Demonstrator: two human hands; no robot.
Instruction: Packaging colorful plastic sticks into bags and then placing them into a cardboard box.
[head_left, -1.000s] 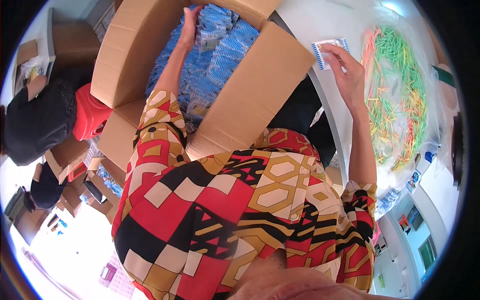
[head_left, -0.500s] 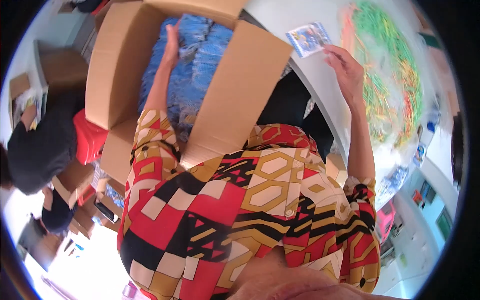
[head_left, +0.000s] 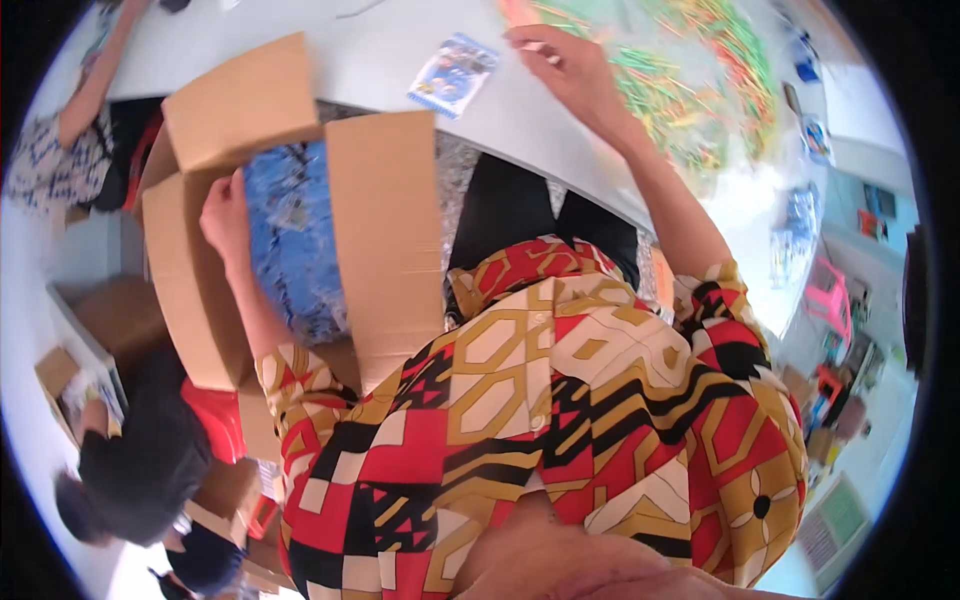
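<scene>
Shifted since the last frame: flat blue-and-white plastic packet, now clear of the R hand, which is half-curled (pinkish bit at fingers, can't tell what). Packet's on the white table, just L of those fingertips, long axis lower-L to upper-R; R hand's nearer. Other side: thin green-orange-yellow sticks. L hand, grip unclear, is inside the brown cardboard box, beside blue packets.

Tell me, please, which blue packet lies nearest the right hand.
The single blue-and-white packet lying on the white table, just left of the right hand; the other blue packets are together inside the cardboard box.
</scene>
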